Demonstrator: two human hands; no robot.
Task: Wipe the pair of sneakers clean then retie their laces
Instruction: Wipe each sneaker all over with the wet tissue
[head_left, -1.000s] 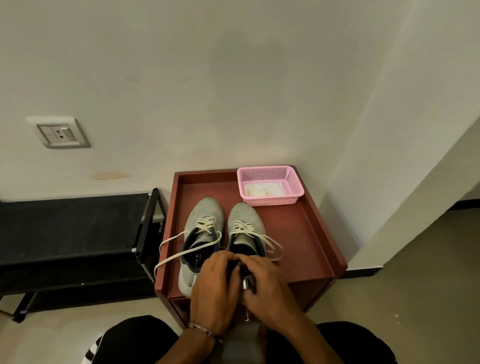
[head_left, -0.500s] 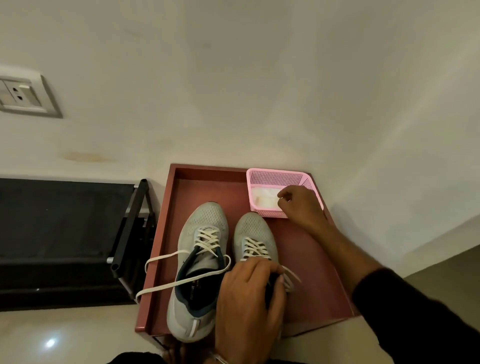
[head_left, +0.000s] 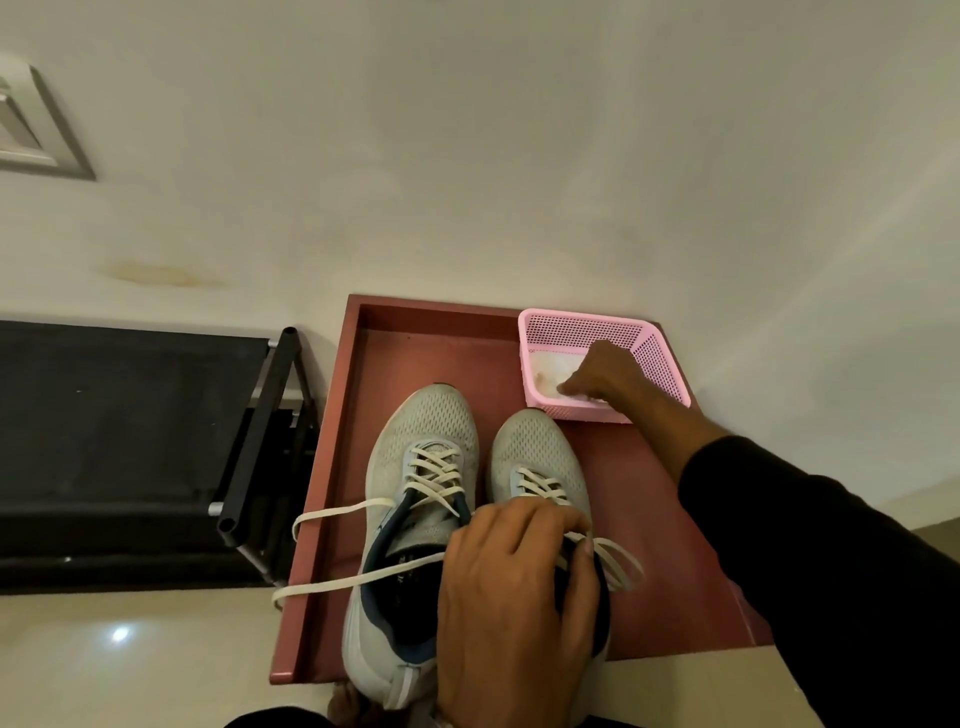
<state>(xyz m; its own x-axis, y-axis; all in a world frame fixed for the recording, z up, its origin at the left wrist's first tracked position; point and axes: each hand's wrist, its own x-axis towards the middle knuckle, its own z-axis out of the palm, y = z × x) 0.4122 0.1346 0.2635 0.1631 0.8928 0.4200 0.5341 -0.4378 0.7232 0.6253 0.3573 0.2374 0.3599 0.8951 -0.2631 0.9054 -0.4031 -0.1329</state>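
While our left hand (head_left: 511, 597) clasps the right sneaker (head_left: 540, 467), our right hand (head_left: 605, 376) dips into the pink basket (head_left: 660, 358).
Both sneakers sit side by side on the red bench (head_left: 649, 519); the left sneaker (head_left: 415, 499) trails loose laces (head_left: 337, 584), and we cannot tell what our right grip's curled fingers hold among the white wipes (head_left: 550, 366).

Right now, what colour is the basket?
Pink mesh basket, at the tray's far right corner; head view.
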